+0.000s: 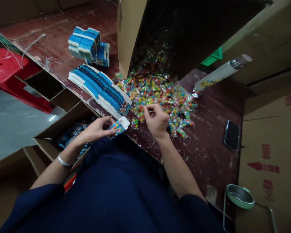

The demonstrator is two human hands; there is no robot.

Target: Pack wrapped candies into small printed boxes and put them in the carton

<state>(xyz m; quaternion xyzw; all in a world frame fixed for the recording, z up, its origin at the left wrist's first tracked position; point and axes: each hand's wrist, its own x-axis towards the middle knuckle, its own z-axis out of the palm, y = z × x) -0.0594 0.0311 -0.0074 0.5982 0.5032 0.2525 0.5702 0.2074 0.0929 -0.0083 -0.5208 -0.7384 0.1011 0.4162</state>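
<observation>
My left hand point(99, 129) is closed around a small blue printed candy box point(119, 127), whose white end flap stands open toward the pile. At the near edge of a heap of clear candy packets point(157, 92) is my right hand point(156, 119), its thumb and forefinger pinched together. Whether a packet is between those fingertips I cannot make out. Just beyond my left hand, a long row of flattened blue-and-white boxes point(99, 89) lies fanned on the dark red table point(174, 152).
Bundled blue boxes point(84, 42) sit farther back. The packets spill from a large carton point(131, 35). A white flask point(220, 74), a phone point(231, 135) and a metal cup in a holder point(240, 195) are on the right. Left are a red stool point(7, 66) and a carton of filled boxes point(42, 147).
</observation>
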